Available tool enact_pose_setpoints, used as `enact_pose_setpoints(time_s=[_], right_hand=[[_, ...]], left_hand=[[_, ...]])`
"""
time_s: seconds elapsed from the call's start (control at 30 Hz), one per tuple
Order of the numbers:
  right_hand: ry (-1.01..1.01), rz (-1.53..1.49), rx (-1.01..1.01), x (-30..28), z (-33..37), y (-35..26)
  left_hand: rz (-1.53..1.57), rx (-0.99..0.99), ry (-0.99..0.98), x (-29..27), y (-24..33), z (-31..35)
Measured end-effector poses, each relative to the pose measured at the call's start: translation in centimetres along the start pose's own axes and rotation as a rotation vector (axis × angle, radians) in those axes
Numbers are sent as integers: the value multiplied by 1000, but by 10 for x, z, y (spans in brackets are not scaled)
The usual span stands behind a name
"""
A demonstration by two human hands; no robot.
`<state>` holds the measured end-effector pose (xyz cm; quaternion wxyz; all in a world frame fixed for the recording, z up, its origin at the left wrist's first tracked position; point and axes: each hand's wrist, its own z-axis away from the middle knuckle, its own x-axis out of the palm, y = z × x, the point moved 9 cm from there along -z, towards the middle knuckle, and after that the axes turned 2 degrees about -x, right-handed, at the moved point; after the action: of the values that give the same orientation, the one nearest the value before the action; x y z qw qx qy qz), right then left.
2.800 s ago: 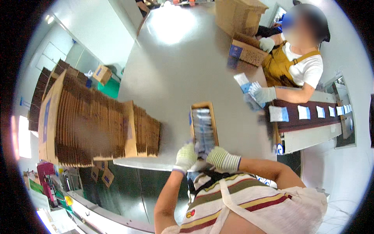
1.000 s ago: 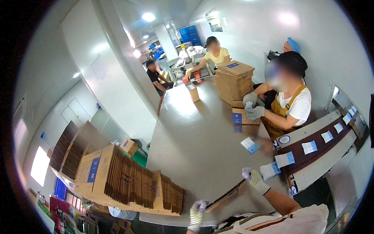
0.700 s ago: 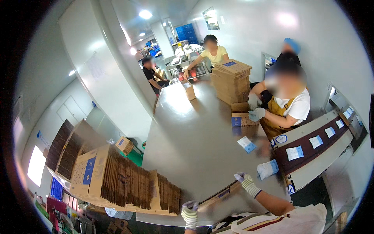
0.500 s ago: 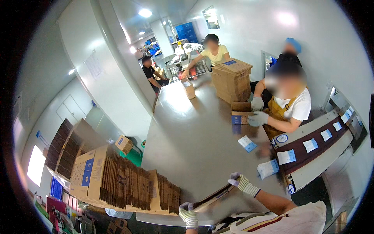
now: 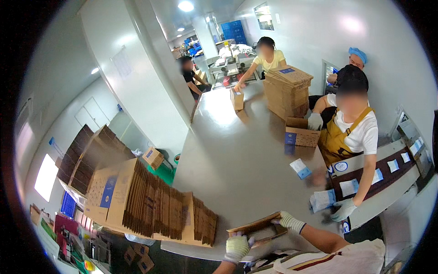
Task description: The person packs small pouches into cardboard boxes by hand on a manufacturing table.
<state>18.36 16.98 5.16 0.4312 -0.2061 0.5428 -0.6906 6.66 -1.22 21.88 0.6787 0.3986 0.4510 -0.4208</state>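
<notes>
At the table's near edge, a cardboard box [image 5: 250,225] is partly opened out into a frame, with a gap between its walls. My left hand [image 5: 238,247], in a striped knit glove, holds its near left end. My right hand [image 5: 290,222], gloved the same way, grips its right end with the fingers over the edge. To the left of my hands a long row of flattened cardboard boxes [image 5: 155,203] stands on edge. White and blue packets [image 5: 322,200] lie on the table to the right, beyond my right hand.
A metal-topped table [image 5: 228,173] stretches away from me. On the right, a co-worker in a yellow apron keeps one gloved hand at an open box [image 5: 302,132] and the other [image 5: 344,209] by the dark conveyor belt [image 5: 362,182]. Stacked cartons [image 5: 286,93] stand farther back.
The flat cardboard between my hands has been spread into an open frame. My left hand moved right, around its end. The co-worker's arm reached out toward the near packets.
</notes>
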Motion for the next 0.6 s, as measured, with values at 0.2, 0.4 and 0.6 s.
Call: enact_pose_setpoints(time_s=[0.2,0.4,0.6], right_hand=[[-42,-494,150,8,28,-12],[131,-408,219,-12,14,68],[114,-83,48,-4,16,12]], left_hand=[[-71,34,183,48,-10,-45],[-183,347,389,58,60,-13],[-160,243,42,62,51,-14]])
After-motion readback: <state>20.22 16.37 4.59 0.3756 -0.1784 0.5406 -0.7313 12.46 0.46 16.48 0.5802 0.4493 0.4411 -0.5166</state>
